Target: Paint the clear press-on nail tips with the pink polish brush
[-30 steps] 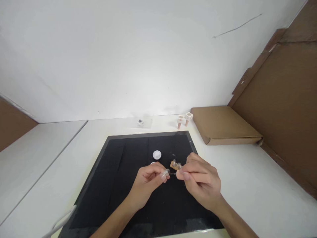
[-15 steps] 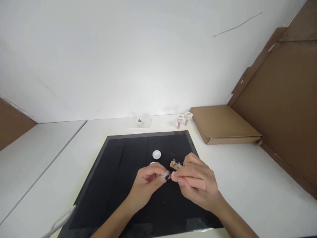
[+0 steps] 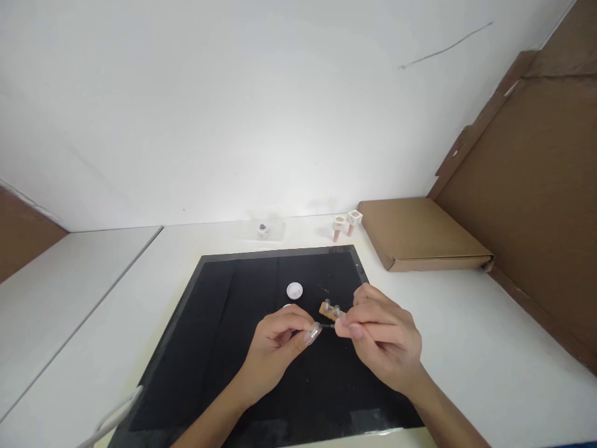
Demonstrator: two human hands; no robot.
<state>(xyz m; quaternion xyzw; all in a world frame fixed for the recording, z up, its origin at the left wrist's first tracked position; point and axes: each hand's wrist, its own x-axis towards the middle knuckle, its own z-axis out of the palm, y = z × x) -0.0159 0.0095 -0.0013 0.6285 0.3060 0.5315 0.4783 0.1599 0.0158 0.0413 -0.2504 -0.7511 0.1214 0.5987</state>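
Observation:
Between its thumb and fingers, my left hand (image 3: 278, 350) pinches a small clear capsule-like piece (image 3: 314, 333). My right hand (image 3: 385, 336) is closed around a pink handle (image 3: 368, 331), from which a thin dark tip (image 3: 328, 326) reaches to the clear piece. Just behind the right fingers lies a small orange-yellow holder (image 3: 328, 311) with two clear pieces standing on it. A small round white dish (image 3: 295, 290) rests on the black mat (image 3: 224, 348), and the rim of another white item shows behind my left hand.
Two white holders on pink legs (image 3: 339, 224) stand near the wall. A clear tray (image 3: 277, 231) with a small white object is left of them. A flat cardboard box (image 3: 424, 233) lies at the right, and a white cable-like loop (image 3: 114, 417) at lower left.
My right hand has moved right with the pink handle, baring the thin dark tip. The dark part seen inside the clear piece no longer shows there. My left hand has barely moved.

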